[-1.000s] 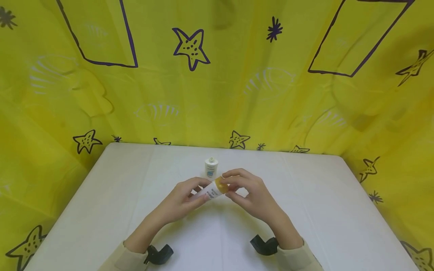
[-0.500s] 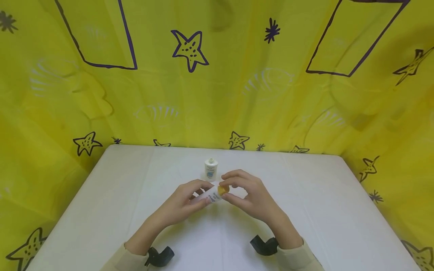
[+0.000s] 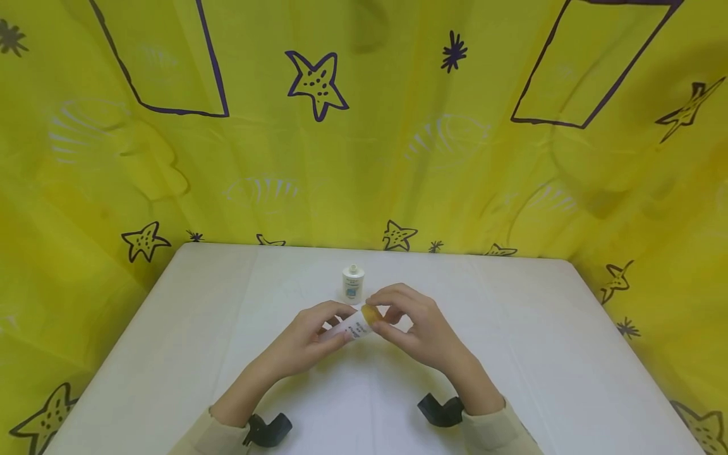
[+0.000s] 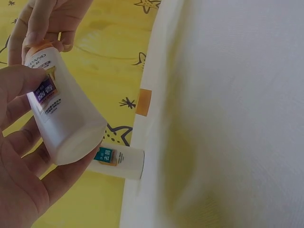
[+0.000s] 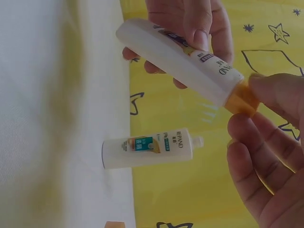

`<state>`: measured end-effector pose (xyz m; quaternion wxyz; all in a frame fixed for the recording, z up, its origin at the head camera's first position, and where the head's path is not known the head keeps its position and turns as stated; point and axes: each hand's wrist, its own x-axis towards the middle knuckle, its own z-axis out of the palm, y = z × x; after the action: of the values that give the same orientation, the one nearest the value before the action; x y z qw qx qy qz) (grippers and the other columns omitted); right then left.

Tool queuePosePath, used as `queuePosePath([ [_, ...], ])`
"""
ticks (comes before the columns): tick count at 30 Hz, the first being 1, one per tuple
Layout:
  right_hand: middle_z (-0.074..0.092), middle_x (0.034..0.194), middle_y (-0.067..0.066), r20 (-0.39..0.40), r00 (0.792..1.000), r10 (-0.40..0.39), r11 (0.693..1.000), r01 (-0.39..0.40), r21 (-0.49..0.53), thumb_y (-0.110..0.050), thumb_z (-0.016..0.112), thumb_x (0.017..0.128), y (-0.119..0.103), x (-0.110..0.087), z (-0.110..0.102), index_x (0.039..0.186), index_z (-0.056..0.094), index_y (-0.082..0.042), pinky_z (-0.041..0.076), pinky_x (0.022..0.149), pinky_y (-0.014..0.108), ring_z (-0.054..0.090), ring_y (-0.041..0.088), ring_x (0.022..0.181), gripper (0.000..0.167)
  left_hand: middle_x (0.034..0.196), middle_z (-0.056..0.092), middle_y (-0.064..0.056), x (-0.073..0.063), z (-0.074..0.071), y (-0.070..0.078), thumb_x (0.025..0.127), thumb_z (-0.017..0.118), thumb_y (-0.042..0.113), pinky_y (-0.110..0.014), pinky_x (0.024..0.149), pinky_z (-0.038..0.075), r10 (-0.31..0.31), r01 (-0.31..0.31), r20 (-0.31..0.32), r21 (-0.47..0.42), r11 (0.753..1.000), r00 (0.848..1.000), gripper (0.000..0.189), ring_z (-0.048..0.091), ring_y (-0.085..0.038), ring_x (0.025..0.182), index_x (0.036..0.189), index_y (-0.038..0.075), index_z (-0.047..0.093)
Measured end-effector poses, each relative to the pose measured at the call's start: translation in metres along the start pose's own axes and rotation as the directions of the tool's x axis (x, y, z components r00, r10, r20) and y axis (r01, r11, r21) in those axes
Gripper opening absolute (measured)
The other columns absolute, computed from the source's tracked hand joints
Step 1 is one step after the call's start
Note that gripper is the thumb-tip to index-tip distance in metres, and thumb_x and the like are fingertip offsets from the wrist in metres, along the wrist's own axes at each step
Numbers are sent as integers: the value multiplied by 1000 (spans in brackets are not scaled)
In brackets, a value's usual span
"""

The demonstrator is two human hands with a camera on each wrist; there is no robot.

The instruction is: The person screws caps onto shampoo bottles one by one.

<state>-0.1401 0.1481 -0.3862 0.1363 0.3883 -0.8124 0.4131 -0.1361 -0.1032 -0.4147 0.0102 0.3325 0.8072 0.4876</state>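
My left hand (image 3: 313,333) grips a white shampoo bottle (image 3: 355,326), which lies tilted with its top toward the right and has a purple label (image 4: 46,90). Thumb and fingers of my right hand (image 3: 419,323) pinch the orange cap (image 5: 241,99) at its top. Just beyond the hands, a second white bottle (image 3: 353,285) stands upright on the table; its label (image 5: 145,144) is teal and its narrow neck (image 5: 197,142) is bare. A small orange piece (image 4: 144,102), like a cap, sits on the table near it, hidden behind my right hand in the head view.
A white-covered table (image 3: 540,354) lies under both hands. Behind and beside it hangs a yellow curtain (image 3: 364,151) with drawn starfish and shells. Each wrist wears a black mount (image 3: 270,431).
Both hands tilt the bottle slightly down and back. The right fingers shift around the orange cap, which stays at the bottle's top. The standing bottle has not moved.
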Motion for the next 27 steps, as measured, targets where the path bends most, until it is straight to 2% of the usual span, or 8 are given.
queuePosePath([
  [6, 64, 121, -1, 28, 999, -31, 1000, 31, 3, 1, 77, 81, 1, 0, 0, 112, 71, -14, 57, 74, 22, 65, 8, 87, 34, 118, 66, 3, -1, -2, -1, 96, 68, 21, -29, 77, 58, -15, 15, -5, 6, 1000, 1000, 28, 64, -17, 98, 123, 18, 62],
  [11, 64, 122, 1, 44, 995, -93, 995, 95, -30, -2, 79, 82, 4, -1, 0, 107, 73, -16, 56, 78, 20, 66, 14, 99, 29, 116, 68, 4, -1, -3, -2, 97, 66, 20, -29, 76, 58, -23, 23, 13, -24, 999, 1000, 27, 65, -17, 97, 124, 19, 62],
  [14, 65, 124, 2, 45, 991, -126, 991, 128, -47, -6, 81, 82, 4, -1, -1, 109, 73, -17, 55, 85, 24, 64, 20, 110, 29, 115, 68, 4, -1, -4, -2, 98, 64, 20, -30, 74, 58, -31, 33, 42, -50, 998, 999, 26, 65, -18, 96, 124, 19, 63],
  [18, 65, 129, 4, 67, 986, -150, 988, 152, -21, -10, 80, 83, 4, -1, -3, 113, 72, -17, 53, 94, 26, 64, 21, 116, 31, 111, 68, 2, -1, -6, -3, 99, 61, 17, -32, 73, 59, -30, 40, 96, -105, 994, 995, 25, 63, -21, 93, 124, 19, 63],
  [23, 69, 124, 7, 77, 976, -204, 978, 199, 69, -8, 78, 84, 4, 0, -2, 114, 71, -14, 52, 92, 24, 65, 20, 113, 31, 107, 66, -5, -3, -6, -6, 100, 60, 15, -33, 69, 59, 8, 25, 155, -207, 978, 988, 23, 61, -18, 89, 123, 15, 62],
  [27, 70, 119, 5, 76, 974, -212, 975, 206, 87, -7, 77, 84, 4, 0, -1, 113, 71, -14, 53, 93, 25, 64, 18, 112, 31, 106, 66, -9, -3, -6, -7, 98, 63, 15, -34, 68, 60, 25, 21, 182, -245, 969, 983, 23, 61, -13, 84, 122, 12, 62],
])
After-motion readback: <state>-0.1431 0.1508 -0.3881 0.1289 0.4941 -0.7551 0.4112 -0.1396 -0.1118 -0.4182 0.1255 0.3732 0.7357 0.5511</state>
